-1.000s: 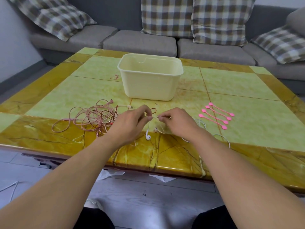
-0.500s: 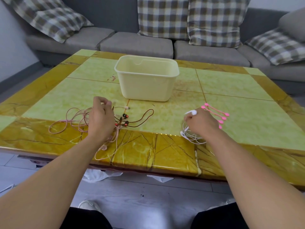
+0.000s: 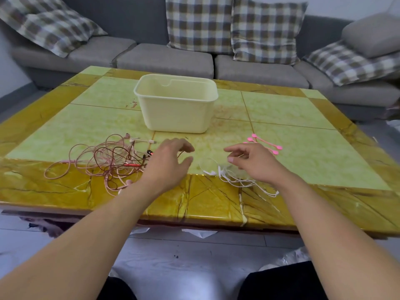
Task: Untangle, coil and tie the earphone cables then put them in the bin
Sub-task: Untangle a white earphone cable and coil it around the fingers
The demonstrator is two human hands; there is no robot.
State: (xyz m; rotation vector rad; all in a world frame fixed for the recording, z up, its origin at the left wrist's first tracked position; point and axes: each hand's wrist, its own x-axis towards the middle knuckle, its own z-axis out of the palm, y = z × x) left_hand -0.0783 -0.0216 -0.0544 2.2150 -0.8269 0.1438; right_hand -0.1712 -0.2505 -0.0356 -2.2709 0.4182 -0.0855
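We see the bin (image 3: 176,105) upright mid-table (image 3: 292,131). Nearer us and left of the bin: a tangle (image 3: 108,160) of pink and dark-red cables. Nearer us, just right of the bin: the white cable (image 3: 233,176), loose. Pink ties (image 3: 265,144) further right. Left hand (image 3: 167,163) and right hand (image 3: 255,162) hover before the bin, fingers relaxed, holding nothing.

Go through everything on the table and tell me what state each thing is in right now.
Bin: upright, open-topped, nothing visible inside.
Pink and red cables: tangled, loose.
White earphones: separate, uncoiled, untied.
Pink ties: unused, side by side.
Left hand: open, holding nothing.
Right hand: open, holding nothing.
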